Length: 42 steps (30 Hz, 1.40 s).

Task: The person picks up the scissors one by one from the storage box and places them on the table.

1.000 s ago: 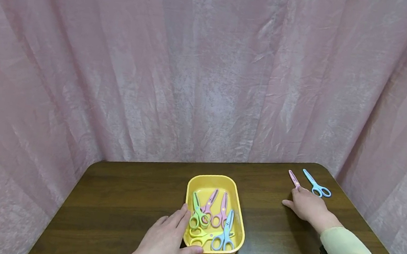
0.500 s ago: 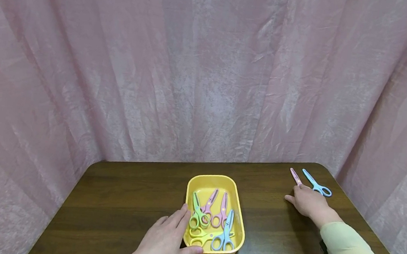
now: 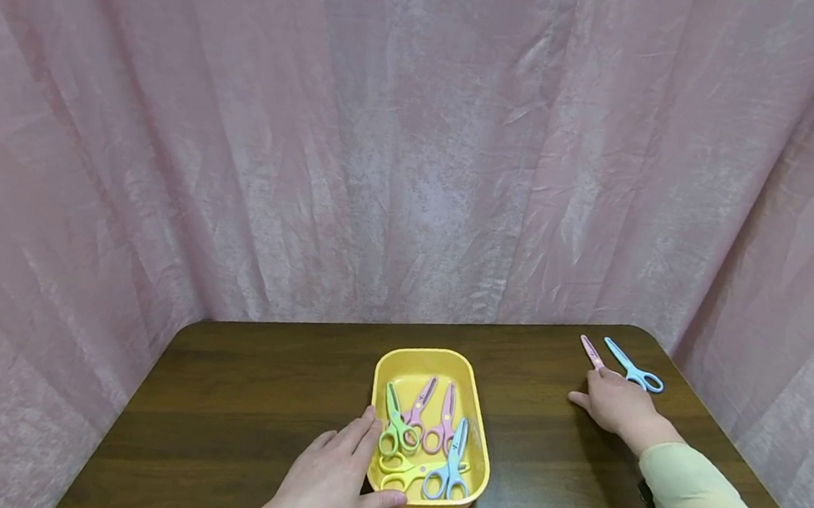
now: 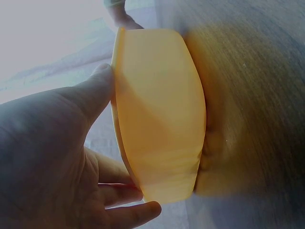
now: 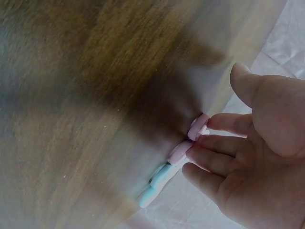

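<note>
My left hand (image 3: 329,476) rests against the left side and near corner of a yellow tray (image 3: 481,430), with its thumb on the near rim. In the left wrist view, its fingertips touch the tray's wall (image 4: 162,105). At the table's far right, my right hand (image 3: 619,406) covers the handles of a pair of pink scissors (image 3: 591,352). The right wrist view has its extended fingertips against the pink handles (image 5: 180,152), thumb held apart. Just right of these lies a pair of light blue scissors (image 3: 631,370), whose handles (image 5: 159,179) nearly meet the pink ones.
Inside the tray lie green scissors (image 3: 393,428), two pink pairs, yellow scissors (image 3: 406,473) and light blue scissors (image 3: 455,461). The dark wooden table (image 3: 256,388) has its far edge near a pink curtain (image 3: 402,161).
My right hand has shifted slightly right and away, and the pink scissors under it have slid closer to the blue pair. My left hand and the tray have stayed put.
</note>
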### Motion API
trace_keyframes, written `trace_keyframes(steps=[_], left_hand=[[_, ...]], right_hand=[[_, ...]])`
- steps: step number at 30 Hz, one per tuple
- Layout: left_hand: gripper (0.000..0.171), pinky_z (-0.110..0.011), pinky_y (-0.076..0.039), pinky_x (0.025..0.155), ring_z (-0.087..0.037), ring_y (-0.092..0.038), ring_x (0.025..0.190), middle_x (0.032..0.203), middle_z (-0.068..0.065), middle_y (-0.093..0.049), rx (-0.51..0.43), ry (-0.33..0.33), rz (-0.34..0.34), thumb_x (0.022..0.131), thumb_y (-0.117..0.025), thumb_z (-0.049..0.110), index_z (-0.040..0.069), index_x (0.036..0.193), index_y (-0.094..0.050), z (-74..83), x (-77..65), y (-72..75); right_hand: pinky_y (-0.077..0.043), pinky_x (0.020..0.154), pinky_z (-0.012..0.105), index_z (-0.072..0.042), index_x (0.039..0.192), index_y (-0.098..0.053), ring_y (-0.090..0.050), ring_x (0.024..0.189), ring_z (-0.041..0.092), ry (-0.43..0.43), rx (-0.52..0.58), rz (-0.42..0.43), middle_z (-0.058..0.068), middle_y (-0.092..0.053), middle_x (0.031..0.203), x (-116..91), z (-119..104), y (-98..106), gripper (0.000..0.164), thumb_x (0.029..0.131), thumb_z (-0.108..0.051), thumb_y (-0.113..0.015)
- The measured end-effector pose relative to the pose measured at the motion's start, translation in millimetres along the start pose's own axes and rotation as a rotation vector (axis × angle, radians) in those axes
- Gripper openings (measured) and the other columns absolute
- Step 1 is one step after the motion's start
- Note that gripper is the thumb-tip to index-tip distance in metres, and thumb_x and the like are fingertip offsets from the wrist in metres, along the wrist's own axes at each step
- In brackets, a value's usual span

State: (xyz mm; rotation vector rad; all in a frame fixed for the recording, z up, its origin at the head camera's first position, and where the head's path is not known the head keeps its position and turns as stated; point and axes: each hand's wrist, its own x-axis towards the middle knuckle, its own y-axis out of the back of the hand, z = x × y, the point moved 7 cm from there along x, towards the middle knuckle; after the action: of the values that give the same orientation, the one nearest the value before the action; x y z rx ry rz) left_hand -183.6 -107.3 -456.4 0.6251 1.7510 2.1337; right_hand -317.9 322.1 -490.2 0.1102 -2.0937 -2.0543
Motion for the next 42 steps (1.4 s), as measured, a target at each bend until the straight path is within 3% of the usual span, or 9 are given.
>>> trace_keyframes(steps=[8,18,22,27,32,35,42], left_hand=[[0.103,-0.058,-0.049,0.115,-0.03,-0.053,0.151,0.17,-0.019,-0.046,-0.005,-0.006,0.005,0.098,-0.065,0.078,-0.001,0.161,-0.053,-0.1,-0.5,-0.4],[0.104,-0.057,-0.049,0.116,-0.029,-0.052,0.152,0.171,-0.019,-0.045,0.005,0.008,-0.012,0.097,-0.067,0.078,-0.001,0.162,-0.051,-0.8,0.7,-2.2],[0.104,-0.056,-0.049,0.116,-0.03,-0.052,0.152,0.171,-0.019,-0.044,0.011,0.006,-0.017,0.097,-0.066,0.078,-0.001,0.163,-0.051,-0.7,1.6,-2.2],[0.104,-0.056,-0.048,0.116,-0.03,-0.051,0.152,0.171,-0.019,-0.044,0.007,0.01,-0.026,0.098,-0.066,0.078,-0.001,0.163,-0.05,-1.3,1.6,-1.7],[0.104,-0.056,-0.048,0.117,-0.029,-0.05,0.153,0.172,-0.018,-0.044,-0.004,0.017,-0.024,0.097,-0.067,0.077,-0.001,0.163,-0.05,-1.5,0.6,-1.7],[0.104,-0.056,-0.048,0.117,-0.029,-0.05,0.153,0.172,-0.018,-0.044,-0.002,0.013,-0.016,0.097,-0.067,0.078,-0.001,0.163,-0.05,-1.0,0.0,-1.4],[0.105,-0.057,-0.049,0.114,-0.03,-0.052,0.152,0.171,-0.019,-0.045,0.005,-0.006,0.004,0.097,-0.066,0.079,-0.002,0.162,-0.051,0.2,-0.5,0.8]], right_hand=[[-0.061,0.081,0.063,0.012,0.109,-0.065,-0.069,0.107,0.055,-0.011,-0.008,-0.043,0.037,-0.067,0.122,-7.3,-13.1,14.3,0.047,0.107,-0.034,-0.074],[-0.059,0.085,0.062,0.01,0.104,-0.064,-0.07,0.105,0.051,-0.036,0.057,0.007,0.032,-0.069,0.114,-13.0,-11.4,17.3,0.044,0.106,-0.033,-0.075],[-0.058,0.086,0.063,0.008,0.105,-0.064,-0.07,0.105,0.051,-0.023,0.094,0.075,0.028,-0.068,0.111,-16.9,-8.9,17.7,0.04,0.106,-0.03,-0.076],[-0.057,0.09,0.066,0.011,0.125,-0.062,-0.068,0.113,0.055,0.018,0.085,0.162,0.032,-0.069,0.12,-20.6,-11.9,22.9,0.049,0.104,-0.031,-0.078],[-0.055,0.097,0.068,0.014,0.146,-0.057,-0.064,0.125,0.058,0.018,0.051,0.164,0.04,-0.059,0.145,-25.7,-21.2,26.1,0.067,0.105,-0.035,-0.077],[-0.052,0.104,0.07,0.014,0.148,-0.057,-0.059,0.132,0.059,0.017,0.043,0.148,0.039,-0.056,0.151,-27.7,-27.7,27.1,0.07,0.106,-0.038,-0.076],[-0.048,0.112,0.067,0.014,0.141,-0.063,-0.058,0.138,0.052,0.088,0.025,0.205,0.036,-0.062,0.145,-33.0,-50.0,36.9,0.066,0.103,-0.038,-0.079]])
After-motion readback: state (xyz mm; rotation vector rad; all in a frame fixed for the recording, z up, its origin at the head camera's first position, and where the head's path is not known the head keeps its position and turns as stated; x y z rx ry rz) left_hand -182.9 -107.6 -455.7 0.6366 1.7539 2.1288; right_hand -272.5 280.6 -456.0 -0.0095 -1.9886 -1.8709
